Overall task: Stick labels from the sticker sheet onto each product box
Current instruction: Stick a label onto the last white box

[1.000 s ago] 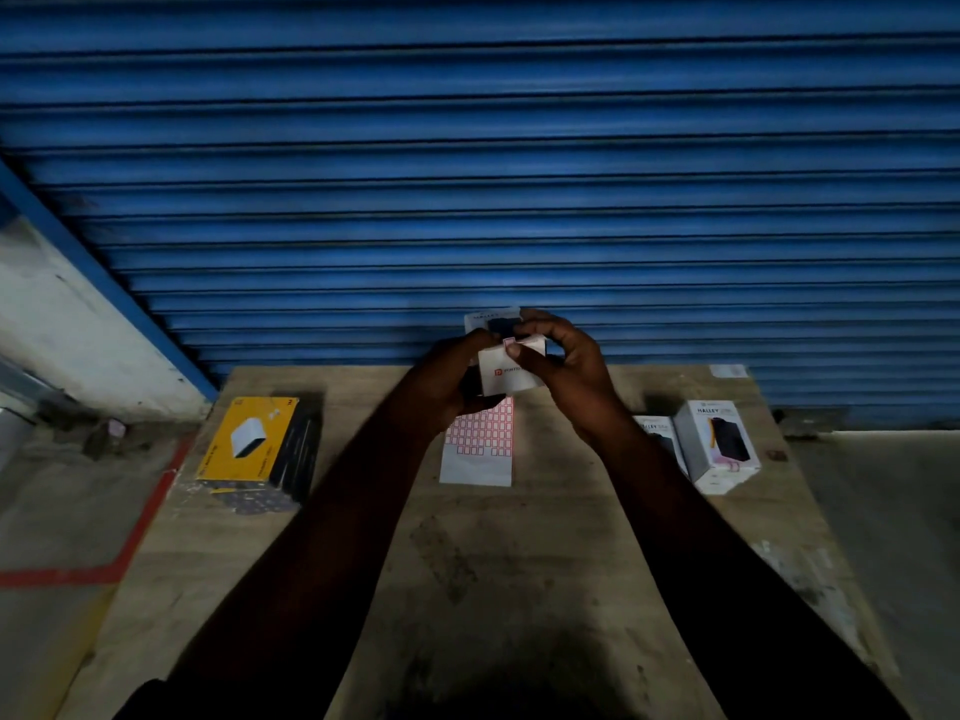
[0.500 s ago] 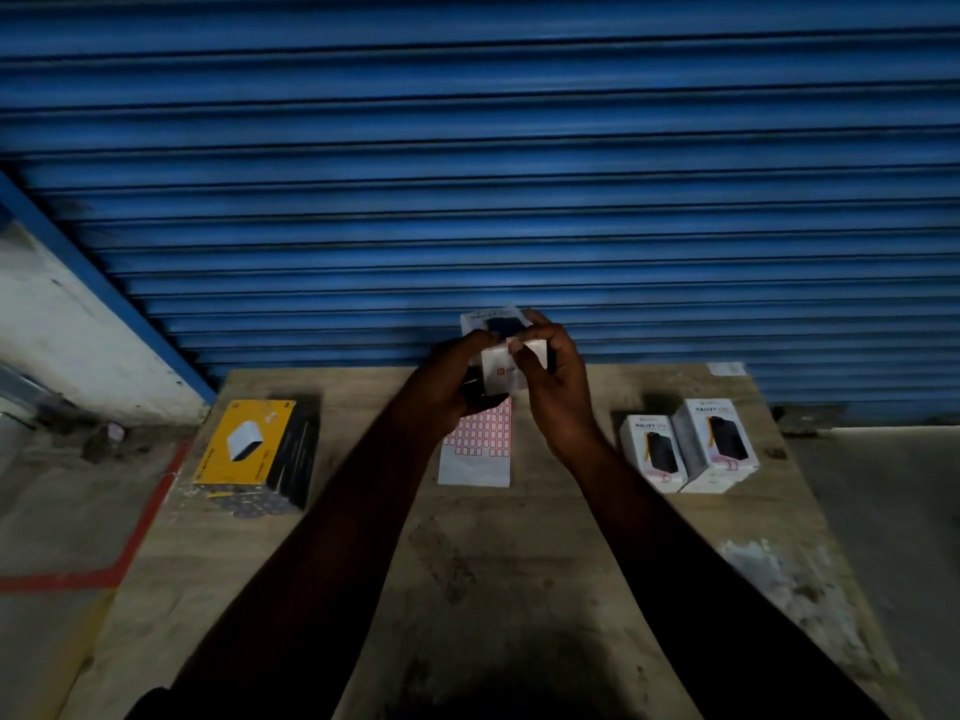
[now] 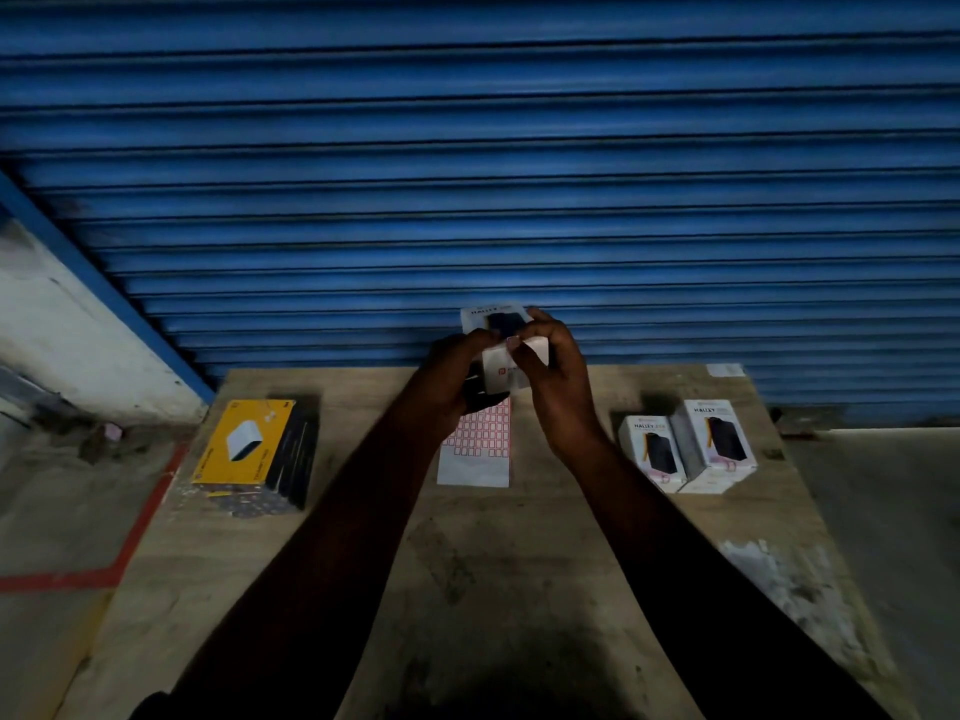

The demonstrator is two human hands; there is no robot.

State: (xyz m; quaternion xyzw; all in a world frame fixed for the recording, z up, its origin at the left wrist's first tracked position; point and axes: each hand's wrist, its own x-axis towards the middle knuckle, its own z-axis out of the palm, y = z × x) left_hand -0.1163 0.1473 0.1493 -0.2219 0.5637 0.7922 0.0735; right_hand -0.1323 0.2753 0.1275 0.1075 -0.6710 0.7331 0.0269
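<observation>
Blue all across the top: the roller shutter [image 3: 467, 148] runs in horizontal ribs, bright blue bands split by dark lines. Down to the wooden table [image 3: 519, 537], pale tan and smudged with dark stains, with a chalky white patch [image 3: 769, 569] on its right side. Left, a yellow box [image 3: 244, 444] shows a white device, its side black. Centre, the sticker sheet [image 3: 480, 444]: white, gridded with small red-outlined rectangles, its bottom strip plain white. The raised product box [image 3: 498, 374] is white with a small red logo. Right, a smaller white product box [image 3: 652, 452] and a taller white product box [image 3: 719, 441], each picturing a black device with pink touches. On the grey floor [image 3: 883, 511], far left, a red line [image 3: 143, 517].
</observation>
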